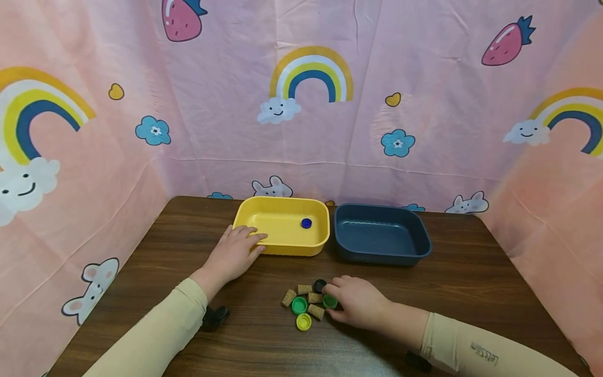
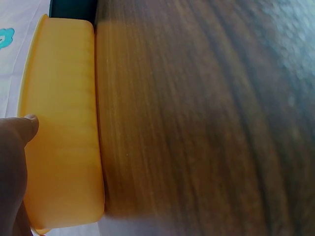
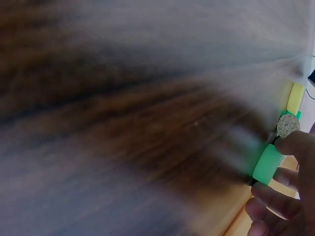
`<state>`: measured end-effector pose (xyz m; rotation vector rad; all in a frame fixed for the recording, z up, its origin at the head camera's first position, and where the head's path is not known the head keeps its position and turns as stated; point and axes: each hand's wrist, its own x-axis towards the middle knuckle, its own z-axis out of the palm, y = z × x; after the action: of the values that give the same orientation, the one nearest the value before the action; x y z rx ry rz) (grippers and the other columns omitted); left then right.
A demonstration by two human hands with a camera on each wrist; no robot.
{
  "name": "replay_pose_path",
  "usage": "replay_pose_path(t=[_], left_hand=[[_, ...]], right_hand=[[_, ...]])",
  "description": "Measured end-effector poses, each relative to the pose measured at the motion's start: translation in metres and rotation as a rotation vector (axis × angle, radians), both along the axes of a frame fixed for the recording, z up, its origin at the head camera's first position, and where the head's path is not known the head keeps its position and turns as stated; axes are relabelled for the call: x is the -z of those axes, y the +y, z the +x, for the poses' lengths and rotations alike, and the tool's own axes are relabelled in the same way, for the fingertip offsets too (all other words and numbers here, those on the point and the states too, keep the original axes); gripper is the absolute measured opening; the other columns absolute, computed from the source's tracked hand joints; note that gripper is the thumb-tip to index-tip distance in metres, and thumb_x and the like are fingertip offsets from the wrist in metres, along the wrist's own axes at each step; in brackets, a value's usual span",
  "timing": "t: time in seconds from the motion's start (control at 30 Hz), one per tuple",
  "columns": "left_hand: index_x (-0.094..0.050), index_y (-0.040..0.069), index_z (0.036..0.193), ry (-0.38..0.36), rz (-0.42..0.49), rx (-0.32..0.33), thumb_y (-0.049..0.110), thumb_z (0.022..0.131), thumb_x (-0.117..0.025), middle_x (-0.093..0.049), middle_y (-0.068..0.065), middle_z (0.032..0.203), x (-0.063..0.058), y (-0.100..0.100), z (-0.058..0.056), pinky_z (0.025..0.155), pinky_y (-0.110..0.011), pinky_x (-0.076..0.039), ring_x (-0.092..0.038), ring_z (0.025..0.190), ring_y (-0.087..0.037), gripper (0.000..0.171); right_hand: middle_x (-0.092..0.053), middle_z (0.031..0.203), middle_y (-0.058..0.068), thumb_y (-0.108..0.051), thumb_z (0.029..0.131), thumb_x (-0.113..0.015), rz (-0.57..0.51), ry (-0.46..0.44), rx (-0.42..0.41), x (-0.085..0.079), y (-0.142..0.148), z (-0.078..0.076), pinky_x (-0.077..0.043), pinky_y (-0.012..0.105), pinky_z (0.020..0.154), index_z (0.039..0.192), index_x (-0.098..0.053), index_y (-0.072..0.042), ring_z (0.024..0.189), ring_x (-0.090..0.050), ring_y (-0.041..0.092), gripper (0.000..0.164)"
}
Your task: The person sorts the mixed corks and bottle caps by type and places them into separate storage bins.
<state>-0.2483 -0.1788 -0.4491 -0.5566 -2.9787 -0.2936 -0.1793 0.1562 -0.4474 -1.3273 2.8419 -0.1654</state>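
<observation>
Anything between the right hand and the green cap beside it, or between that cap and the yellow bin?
Nothing visible between the right hand and the green cap; the hand is right at it. Toward the yellow bin, the black cap lies just beyond it, then the bin's near wall stands in the way.

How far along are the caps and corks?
Looks early. Done: blue cap in the yellow bin. In hand: right hand at a green cap, grip unclear; left hand holds the yellow bin's rim. Remaining: another green cap, a yellow cap, a black cap and four corks on the table.
</observation>
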Motion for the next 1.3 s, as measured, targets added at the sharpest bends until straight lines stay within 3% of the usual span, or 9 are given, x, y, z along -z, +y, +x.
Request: replay_pose_path(t=[0.47, 0.93, 1.1, 1.3], left_hand=[[-0.057, 0.024, 0.141, -0.001, 0.000, 0.008, 0.043, 0.103, -0.052, -0.049, -0.011, 0.147, 0.002, -0.001, -0.001, 0.118, -0.061, -0.013, -0.037, 0.140, -0.035, 0.043], [-0.057, 0.024, 0.141, 0.003, 0.007, 0.012, 0.042, 0.103, -0.051, -0.049, -0.011, 0.146, -0.001, 0.000, 0.001, 0.118, -0.061, -0.014, -0.037, 0.139, -0.035, 0.043], [-0.057, 0.024, 0.141, 0.000, 0.005, 0.010, 0.042, 0.103, -0.051, -0.049, -0.011, 0.146, -0.001, 0.000, 0.001, 0.118, -0.060, -0.014, -0.037, 0.139, -0.035, 0.043], [-0.057, 0.024, 0.141, 0.000, 0.009, 0.007, 0.042, 0.103, -0.052, -0.049, -0.011, 0.146, 0.000, 0.000, 0.001, 0.118, -0.060, -0.014, -0.037, 0.139, -0.034, 0.042]], right_hand=[[-0.057, 0.091, -0.010, -0.032, 0.090, -0.072, -0.035, -0.013, 0.017, -0.001, 0.001, 0.001, -0.052, 0.026, 0.067, 0.108, -0.066, -0.019, 0.082, -0.056, 0.007, 0.023], [-0.057, 0.093, -0.010, -0.030, 0.088, -0.074, -0.104, 0.039, 0.047, -0.019, 0.004, -0.001, -0.054, 0.027, 0.070, 0.108, -0.066, -0.020, 0.081, -0.056, 0.007, 0.024], [-0.057, 0.093, -0.011, -0.031, 0.090, -0.072, -0.131, -0.040, 0.090, -0.028, 0.000, -0.008, -0.052, 0.025, 0.069, 0.112, -0.065, -0.019, 0.080, -0.055, 0.006, 0.026], [-0.060, 0.091, -0.013, -0.030, 0.094, -0.070, -0.285, -0.296, 0.203, -0.043, -0.006, -0.022, -0.051, 0.025, 0.065, 0.112, -0.064, -0.019, 0.076, -0.059, 0.009, 0.022]])
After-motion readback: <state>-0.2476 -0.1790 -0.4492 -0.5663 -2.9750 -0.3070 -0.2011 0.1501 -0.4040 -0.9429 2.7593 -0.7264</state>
